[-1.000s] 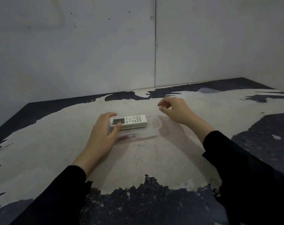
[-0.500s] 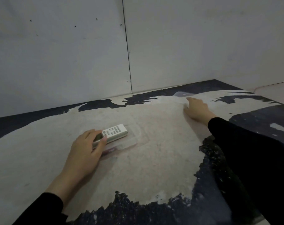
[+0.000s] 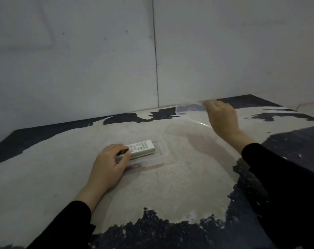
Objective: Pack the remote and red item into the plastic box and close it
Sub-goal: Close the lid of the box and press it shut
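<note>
I sat at a worn pale surface with dark patches, a plain grey wall behind it. My left hand rested on the near end of the white remote, thumb and fingers closed around it. The remote lay lengthwise inside the clear plastic box, a shallow tray near the middle of the surface. The red item showed only as a thin reddish streak along the box's near wall, just beside my left hand; I could not tell its shape.

My right hand was raised at the far right, fingers pinched on the edge of a clear lid, which hung tilted above the surface, well apart from the box.

Both things appeared to be packed, so I judged the step in hand to be closing. The next move would call for carrying the lid leftward and toward me, levelling it over the box, and taking my left hand off the remote so the rim stood free.

The lid's far edge was near the wall, with little room behind it. Between lid and box the surface lay open. The box's clear edges were hard to see, so lining up corners would need care.
</note>
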Demonstrator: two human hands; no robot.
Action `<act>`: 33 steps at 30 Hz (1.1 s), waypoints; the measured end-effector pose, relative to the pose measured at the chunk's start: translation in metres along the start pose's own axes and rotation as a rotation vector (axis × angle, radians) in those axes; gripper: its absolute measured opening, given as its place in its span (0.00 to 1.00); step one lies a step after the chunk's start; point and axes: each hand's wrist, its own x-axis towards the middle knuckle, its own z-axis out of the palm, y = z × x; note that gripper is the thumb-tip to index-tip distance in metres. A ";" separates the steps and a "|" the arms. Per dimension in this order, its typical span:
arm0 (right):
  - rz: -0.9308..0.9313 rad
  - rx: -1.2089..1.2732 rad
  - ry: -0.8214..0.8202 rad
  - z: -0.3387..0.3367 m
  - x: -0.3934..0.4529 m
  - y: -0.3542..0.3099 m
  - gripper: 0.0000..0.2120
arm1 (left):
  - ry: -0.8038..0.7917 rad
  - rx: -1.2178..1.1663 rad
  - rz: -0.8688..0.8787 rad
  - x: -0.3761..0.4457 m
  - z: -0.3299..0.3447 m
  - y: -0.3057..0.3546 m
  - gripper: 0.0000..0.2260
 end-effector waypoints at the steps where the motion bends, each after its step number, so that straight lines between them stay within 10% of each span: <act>1: 0.052 0.112 0.056 -0.008 0.010 -0.015 0.09 | 0.007 -0.002 -0.001 0.001 -0.002 -0.002 0.18; 6: 0.118 0.596 -0.096 -0.024 0.048 -0.084 0.12 | 0.053 -0.089 -0.017 -0.001 -0.007 -0.006 0.21; 15: -0.028 0.680 -0.560 0.025 0.023 -0.158 0.08 | 0.104 -0.380 -0.122 -0.008 -0.007 -0.006 0.29; 33: -0.274 0.323 -0.566 0.018 0.027 -0.194 0.14 | -0.065 0.087 -0.005 -0.012 -0.022 -0.029 0.22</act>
